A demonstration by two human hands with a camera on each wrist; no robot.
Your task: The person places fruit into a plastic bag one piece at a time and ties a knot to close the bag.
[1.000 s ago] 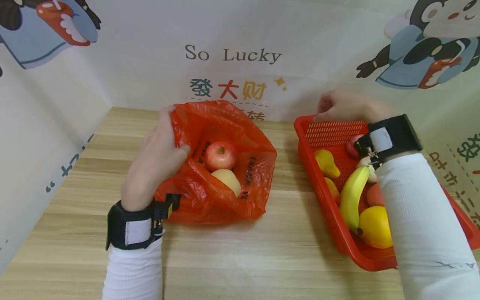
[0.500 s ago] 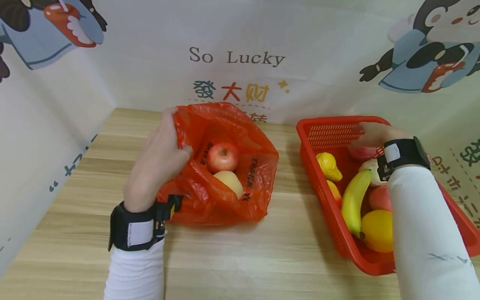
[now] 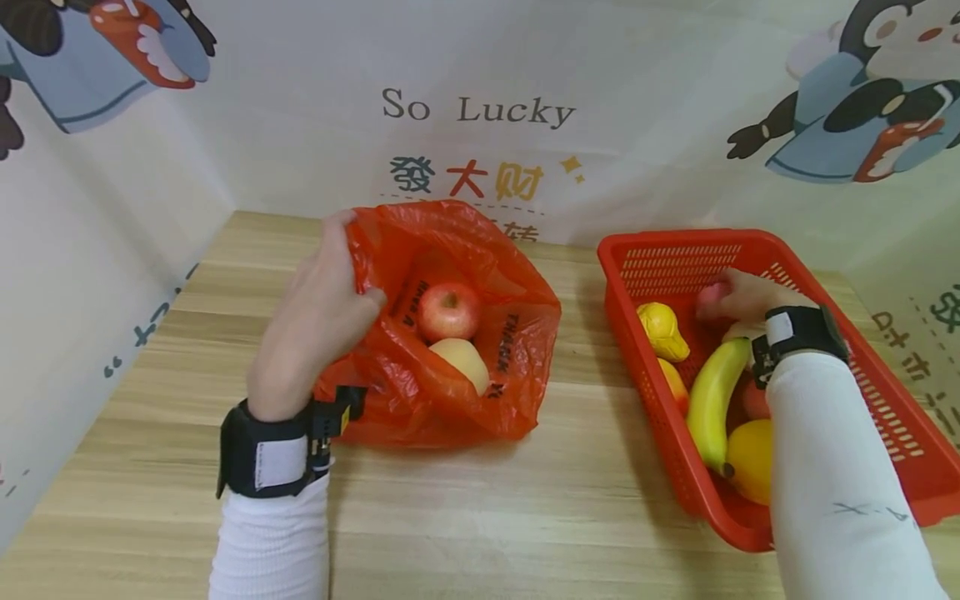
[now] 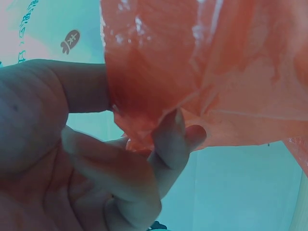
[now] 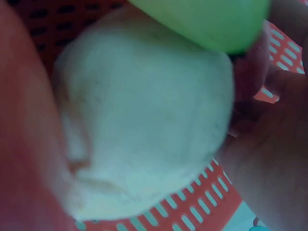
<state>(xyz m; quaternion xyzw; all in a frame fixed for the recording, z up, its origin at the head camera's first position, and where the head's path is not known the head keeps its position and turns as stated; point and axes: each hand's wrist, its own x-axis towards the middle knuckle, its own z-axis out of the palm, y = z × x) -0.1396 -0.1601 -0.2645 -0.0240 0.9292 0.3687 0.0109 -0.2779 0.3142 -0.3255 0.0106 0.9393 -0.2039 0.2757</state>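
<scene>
My left hand (image 3: 318, 312) grips the left edge of a red plastic bag (image 3: 517, 333), holding its mouth wide. In the left wrist view, thin film (image 4: 159, 57) of the bag runs between thumb and fingers. A red apple (image 3: 450, 310) and a pale yellow round fruit (image 3: 462, 360) lie inside. Over at the right, my right hand (image 3: 753, 296) reaches into a red slotted basket (image 3: 678, 242). Its fingers curl round a pinkish-red round fruit (image 3: 711, 298) near the back, mostly hidden by the hand. Close beneath the wrist sits a pale, roundish item (image 5: 149, 110).
The basket also holds a banana (image 3: 712, 400), a yellow lemon-like fruit (image 3: 752, 458), a knobbly yellow piece (image 3: 662, 329) and an orange-yellow fruit (image 3: 673, 385). The wooden tabletop (image 3: 562, 517) ends at a printed white backdrop (image 3: 300, 108).
My right hand has come down from above the basket's back rim into the basket and taken hold of the pinkish-red fruit. The left hand keeps its grip on the bag.
</scene>
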